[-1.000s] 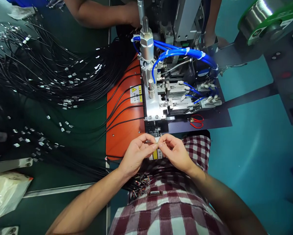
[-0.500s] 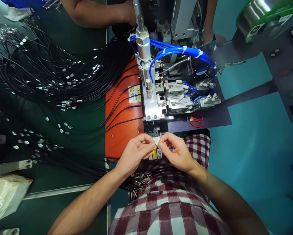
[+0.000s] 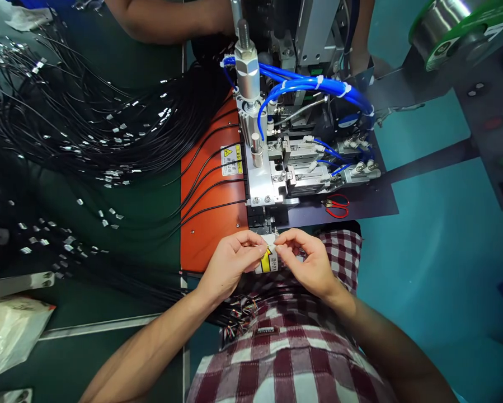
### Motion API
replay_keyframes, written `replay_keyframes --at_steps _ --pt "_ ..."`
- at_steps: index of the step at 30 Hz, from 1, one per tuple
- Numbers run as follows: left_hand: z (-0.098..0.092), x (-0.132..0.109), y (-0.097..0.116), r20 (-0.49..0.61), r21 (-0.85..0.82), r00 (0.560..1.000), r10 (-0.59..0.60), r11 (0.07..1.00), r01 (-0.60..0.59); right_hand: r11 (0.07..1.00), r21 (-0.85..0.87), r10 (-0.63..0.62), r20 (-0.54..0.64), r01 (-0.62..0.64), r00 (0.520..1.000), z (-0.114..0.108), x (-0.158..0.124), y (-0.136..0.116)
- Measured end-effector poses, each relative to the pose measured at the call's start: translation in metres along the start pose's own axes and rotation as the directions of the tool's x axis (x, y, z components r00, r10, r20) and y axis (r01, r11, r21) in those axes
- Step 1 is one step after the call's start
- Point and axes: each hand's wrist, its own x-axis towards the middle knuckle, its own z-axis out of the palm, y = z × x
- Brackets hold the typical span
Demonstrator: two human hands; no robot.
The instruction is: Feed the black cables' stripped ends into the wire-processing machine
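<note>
Both hands meet in front of the machine (image 3: 254, 184), just over a yellow and white label (image 3: 267, 263). My left hand (image 3: 232, 263) is closed in a pinch, thumb against forefinger. Facing it, my right hand (image 3: 312, 264) pinches too, its fingertips a small gap from the left ones. Whatever lies between the fingertips is too small to name. Left of the machine, an orange cover (image 3: 211, 238) carries several black cables (image 3: 209, 206) that run in under the metal block. Cable ends with bare coloured wires (image 3: 238, 313) lie below my left wrist.
A large bundle of black cables with metal plugs (image 3: 150, 143) spreads over the dark green table (image 3: 129, 358). Red-handled cutters (image 3: 337, 206) lie right of the machine. A solder reel (image 3: 456, 33) hangs upper right. Another person's arm (image 3: 171, 22) reaches in behind the machine.
My right hand has shifted slightly right, and its fingertips have opened a little more distance from my left ones. The left hand stays almost in place.
</note>
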Motion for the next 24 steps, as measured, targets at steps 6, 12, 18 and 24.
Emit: replay_keyframes --at_steps 6,12,18,24 --pt "-0.002 0.0 -0.004 -0.004 0.026 1.0 0.013 1.0 -0.013 0.998 -0.04 -0.04 -0.012 0.04 0.999 0.002 0.0 -0.003" --pt "-0.003 0.0 -0.008 0.011 0.044 1.0 0.023 0.999 -0.024 0.935 -0.244 -0.26 0.026 0.259 0.965 -0.002 0.001 -0.004" --pt "-0.001 0.001 -0.007 0.013 0.026 1.0 0.009 1.0 -0.009 0.684 -0.552 -0.497 0.125 0.477 0.859 -0.006 -0.002 0.003" --pt "0.0 0.001 -0.006 -0.005 0.022 1.0 0.006 1.0 -0.006 0.671 -0.551 -0.521 0.126 0.496 0.844 -0.006 -0.002 0.006"
